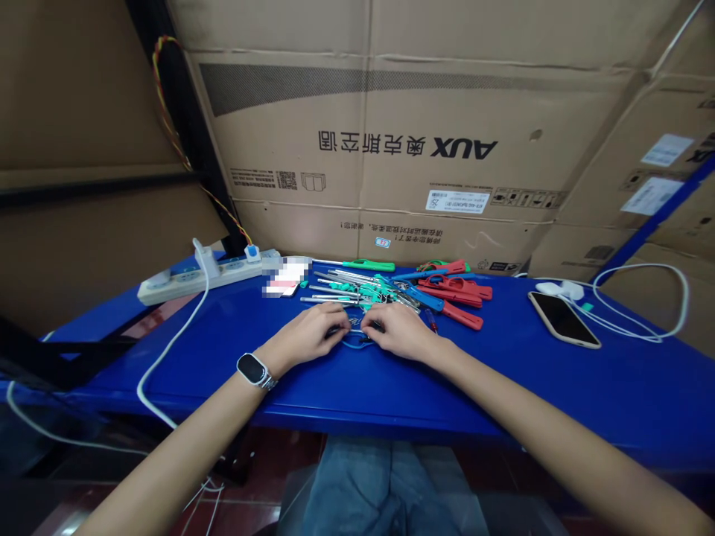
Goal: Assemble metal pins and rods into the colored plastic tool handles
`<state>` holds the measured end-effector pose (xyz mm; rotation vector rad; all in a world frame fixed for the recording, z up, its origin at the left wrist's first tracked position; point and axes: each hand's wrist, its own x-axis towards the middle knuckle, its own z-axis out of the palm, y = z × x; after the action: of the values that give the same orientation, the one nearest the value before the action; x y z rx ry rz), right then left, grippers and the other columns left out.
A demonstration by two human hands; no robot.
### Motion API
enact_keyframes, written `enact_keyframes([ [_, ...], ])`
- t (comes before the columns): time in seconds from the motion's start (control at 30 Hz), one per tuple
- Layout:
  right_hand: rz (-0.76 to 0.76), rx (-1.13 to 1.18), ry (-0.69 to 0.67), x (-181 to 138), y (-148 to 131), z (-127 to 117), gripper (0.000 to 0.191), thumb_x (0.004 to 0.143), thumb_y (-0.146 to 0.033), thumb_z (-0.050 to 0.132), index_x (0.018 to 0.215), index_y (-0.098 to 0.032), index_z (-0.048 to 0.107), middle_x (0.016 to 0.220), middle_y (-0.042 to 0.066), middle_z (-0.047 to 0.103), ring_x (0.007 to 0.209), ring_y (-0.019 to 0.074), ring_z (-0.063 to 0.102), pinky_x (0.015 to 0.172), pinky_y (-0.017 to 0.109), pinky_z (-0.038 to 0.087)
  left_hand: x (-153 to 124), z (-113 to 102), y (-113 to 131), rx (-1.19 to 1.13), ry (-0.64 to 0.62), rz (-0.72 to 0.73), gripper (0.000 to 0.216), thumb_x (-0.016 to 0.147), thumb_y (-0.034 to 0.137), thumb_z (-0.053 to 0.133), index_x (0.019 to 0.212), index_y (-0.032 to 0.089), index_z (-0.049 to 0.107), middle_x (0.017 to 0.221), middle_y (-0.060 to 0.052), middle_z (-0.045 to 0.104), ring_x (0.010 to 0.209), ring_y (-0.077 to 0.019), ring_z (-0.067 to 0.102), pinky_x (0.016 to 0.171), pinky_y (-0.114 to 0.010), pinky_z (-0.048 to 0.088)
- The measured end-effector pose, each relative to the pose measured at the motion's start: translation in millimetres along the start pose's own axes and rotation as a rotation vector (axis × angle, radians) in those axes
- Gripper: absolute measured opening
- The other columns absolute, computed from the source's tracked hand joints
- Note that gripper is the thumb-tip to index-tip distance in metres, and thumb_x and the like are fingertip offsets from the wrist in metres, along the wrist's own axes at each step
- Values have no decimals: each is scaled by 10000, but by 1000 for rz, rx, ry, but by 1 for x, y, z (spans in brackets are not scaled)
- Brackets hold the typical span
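My left hand and my right hand meet above the blue table, fingers closed and fingertips almost touching. Between them is a blue gas lighter, its handle partly hidden by the fingers. A thin pale rod and small dark bits show at the fingertips, too small to name. Just beyond lies a heap of lighter inner parts, metal tubes with green pieces. Right of it are red lighter handles and a blue handle. A green lighter lies at the back.
A power strip with plugs and a white cable stands at the left. Near it lies a partly blurred white item. At the right rest a phone and a coiled white charging cable. A cardboard wall closes the back.
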<state>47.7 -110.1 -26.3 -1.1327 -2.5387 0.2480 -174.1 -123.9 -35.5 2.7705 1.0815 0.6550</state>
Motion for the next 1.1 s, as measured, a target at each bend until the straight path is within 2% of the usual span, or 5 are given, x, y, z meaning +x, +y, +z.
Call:
enact_keyframes([
  [0.23,74,50,-42,10,-3,-5,92,802,-254,671,805,-240,762,811,5,745,757,166,650,668,258,394,1,-1,1,114,-17,64,205,946,167,488,911,185,690,908,-66,638,836,-196,609,763,-307,479],
  [0.53,104,185,-149,21,-4,-12,162,687,-71,637,704,-181,754,652,-17,702,617,118,602,601,216,398,-1,-1,-1,108,-35,61,251,963,192,472,954,188,723,927,-76,647,847,-192,622,782,-305,495],
  [0.7,130,225,-175,21,-4,-13,164,693,-54,623,702,-154,753,614,-12,680,578,109,581,591,205,405,-1,-2,-3,52,-15,17,227,976,198,481,1000,202,707,923,-60,663,842,-188,639,753,-286,488],
  [0.87,107,217,-174,22,-2,-11,167,718,-55,611,729,-142,753,656,2,698,597,107,580,606,206,401,-2,-5,-1,149,-38,86,234,981,175,467,955,195,699,872,-58,659,829,-202,627,755,-313,486],
  [1.1,85,199,-226,24,-1,-13,175,701,-36,589,718,-129,736,646,6,684,594,108,561,585,207,392,-9,-2,-1,172,-43,129,266,877,92,492,983,178,719,998,-81,688,909,-213,642,848,-351,509],
])
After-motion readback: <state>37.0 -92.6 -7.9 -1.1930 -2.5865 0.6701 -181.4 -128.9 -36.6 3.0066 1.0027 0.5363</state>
